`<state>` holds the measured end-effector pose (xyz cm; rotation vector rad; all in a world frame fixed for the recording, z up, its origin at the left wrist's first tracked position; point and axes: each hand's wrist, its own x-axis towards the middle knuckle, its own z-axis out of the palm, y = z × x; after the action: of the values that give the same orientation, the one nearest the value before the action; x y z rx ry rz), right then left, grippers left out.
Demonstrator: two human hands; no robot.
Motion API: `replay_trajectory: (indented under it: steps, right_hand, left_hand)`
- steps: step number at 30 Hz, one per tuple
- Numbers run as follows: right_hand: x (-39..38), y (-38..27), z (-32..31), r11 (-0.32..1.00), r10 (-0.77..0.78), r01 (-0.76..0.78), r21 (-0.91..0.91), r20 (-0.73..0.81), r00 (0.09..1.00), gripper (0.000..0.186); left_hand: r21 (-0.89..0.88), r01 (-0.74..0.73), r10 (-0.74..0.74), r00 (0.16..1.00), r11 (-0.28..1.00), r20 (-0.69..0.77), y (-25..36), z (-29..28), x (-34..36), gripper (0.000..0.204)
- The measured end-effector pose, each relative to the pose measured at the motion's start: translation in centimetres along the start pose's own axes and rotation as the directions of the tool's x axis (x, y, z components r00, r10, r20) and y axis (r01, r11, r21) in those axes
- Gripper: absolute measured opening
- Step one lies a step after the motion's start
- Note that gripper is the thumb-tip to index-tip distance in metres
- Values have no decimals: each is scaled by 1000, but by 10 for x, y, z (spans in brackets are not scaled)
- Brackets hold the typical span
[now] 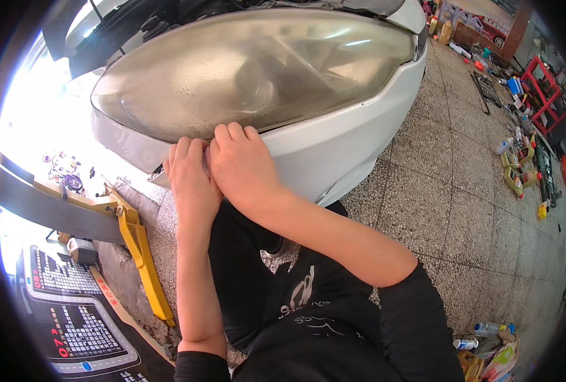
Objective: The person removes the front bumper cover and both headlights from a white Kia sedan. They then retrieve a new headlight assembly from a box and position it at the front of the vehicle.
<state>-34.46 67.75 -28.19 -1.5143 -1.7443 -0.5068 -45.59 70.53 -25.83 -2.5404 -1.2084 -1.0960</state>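
A large, cloudy, yellowed headlight (232, 76) fills the top of the view, set in the white front bumper (334, 140) of a car. Both my hands are together at the headlight's lower edge, over the bumper. My left hand (192, 175) has its fingers bent and close together, the backs toward me. Pressed against it, my right hand (243, 162) is curled too, its fingertips by the lens edge. A sliver of something pale and pinkish shows between the hands; what it is stays hidden.
A yellow lift arm (139, 254) angles across the lower left, near a black printed mat (82, 318). Oil bottles (513, 178), a red metal frame (544, 95) and scattered tools lie along the right. Bottles and bags (499, 360) sit at the lower right.
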Motion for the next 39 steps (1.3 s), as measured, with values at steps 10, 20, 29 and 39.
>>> replay_trajectory:
  steps: [10,20,29,39]
  right_hand:
    - [7,22,-25,977,52,-72,198,104,993,8]
    - [-38,32,-25,917,42,-19,399,-51,998,13]
    - [-32,40,-39,878,97,-101,467,32,995,14]
    - [-25,39,-40,877,94,-154,454,151,984,26]
  left_hand:
    - [-19,-4,3,1000,1000,-28,24,-9,3,12]
    - [-54,-82,81,997,995,-14,43,-4,-25,8]
    - [-128,-124,127,992,984,17,45,-14,-20,9]
    - [-299,-91,139,980,950,144,27,-24,-8,10]
